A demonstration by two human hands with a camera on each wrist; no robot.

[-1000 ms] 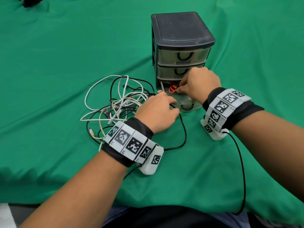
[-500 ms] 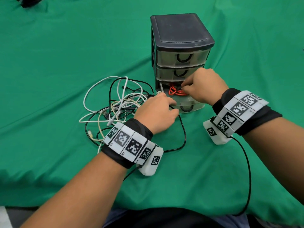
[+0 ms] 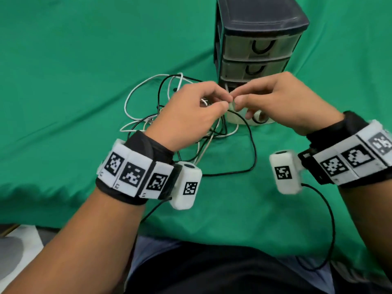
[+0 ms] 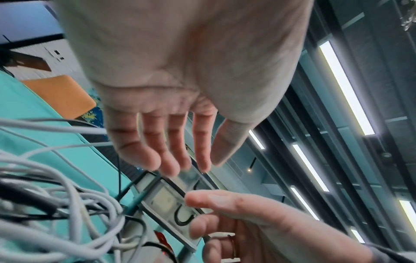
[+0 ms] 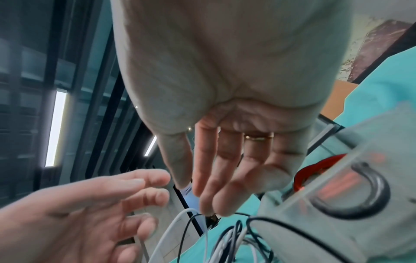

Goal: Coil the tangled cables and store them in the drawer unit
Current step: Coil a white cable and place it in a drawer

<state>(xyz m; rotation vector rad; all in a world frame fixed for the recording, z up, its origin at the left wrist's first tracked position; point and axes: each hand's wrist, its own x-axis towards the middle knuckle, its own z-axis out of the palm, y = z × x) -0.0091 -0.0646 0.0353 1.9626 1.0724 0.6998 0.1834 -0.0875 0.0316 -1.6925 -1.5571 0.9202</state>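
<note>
- Left hand (image 3: pixel 188 115): raised above the cable pile, fingers loosely extended, fingertips meeting those of the right hand. Left wrist view shows straight fingers (image 4: pixel 157 142) and an empty palm.
- Right hand (image 3: pixel 282 102): raised in front of the bottom drawer, fingers relaxed and pointing left. Right wrist view shows a bare palm; a thin white strand runs by the fingertips (image 5: pixel 209 204), but I cannot tell whether they pinch it.
- Cables (image 3: pixel 169 115): tangled white and black loops lying on the green cloth (image 3: pixel 74 71), left of the unit, partly under the left hand. 1 black loop trails toward the person.
- Unit (image 3: pixel 258 28): dark frame, 3 translucent drawers; top 2 closed.
- Bottom drawer (image 5: pixel 337 204): pulled out, mostly hidden behind the hands in the head view.
- Red cable (image 5: pixel 315 167): inside the bottom drawer, seen in the right wrist view.
</note>
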